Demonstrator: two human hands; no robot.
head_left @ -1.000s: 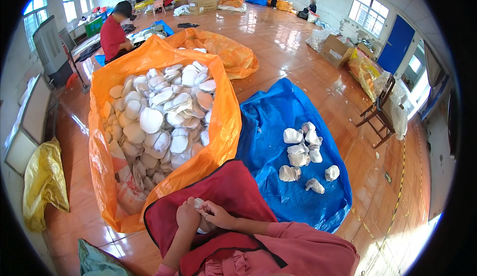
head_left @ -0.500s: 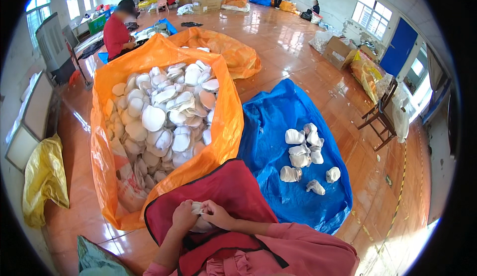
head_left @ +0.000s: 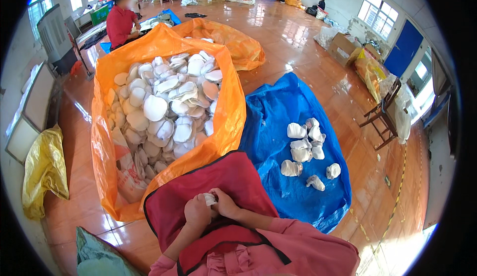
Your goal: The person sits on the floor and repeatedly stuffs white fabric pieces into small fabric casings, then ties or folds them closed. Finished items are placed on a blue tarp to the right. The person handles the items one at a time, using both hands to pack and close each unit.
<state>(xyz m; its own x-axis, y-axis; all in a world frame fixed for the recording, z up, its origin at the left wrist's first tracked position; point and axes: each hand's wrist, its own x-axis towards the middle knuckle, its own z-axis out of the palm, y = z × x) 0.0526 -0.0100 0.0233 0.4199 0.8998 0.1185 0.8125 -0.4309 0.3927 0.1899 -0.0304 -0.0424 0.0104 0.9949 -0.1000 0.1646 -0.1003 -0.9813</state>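
Over my lap, my left hand [head_left: 198, 211] is closed round a small white fabric bundle [head_left: 210, 199], which shows between my two hands. My right hand [head_left: 225, 204] pinches the same bundle from the other side. Most of it is hidden by my fingers. A dark red cloth [head_left: 238, 176] with black edging is spread beneath my hands. In front stands a big orange sack [head_left: 229, 112], wide at the mouth and full of loose white rounded pads [head_left: 155, 108]. To the right, several white bundles [head_left: 301, 154] sit on a blue sheet [head_left: 266, 157].
A second orange sack [head_left: 238, 52] lies behind the first. A person in red [head_left: 119, 30] sits at the far left. At the right stand a wooden chair [head_left: 385, 114] and a cardboard box [head_left: 342, 48]. A yellow sack [head_left: 44, 172] lies left, and a green cloth [head_left: 102, 258] lower left.
My hands have shifted slightly up and to the right, closing more tightly round the bundle, so less of it shows. The seated person in red has raised their head.
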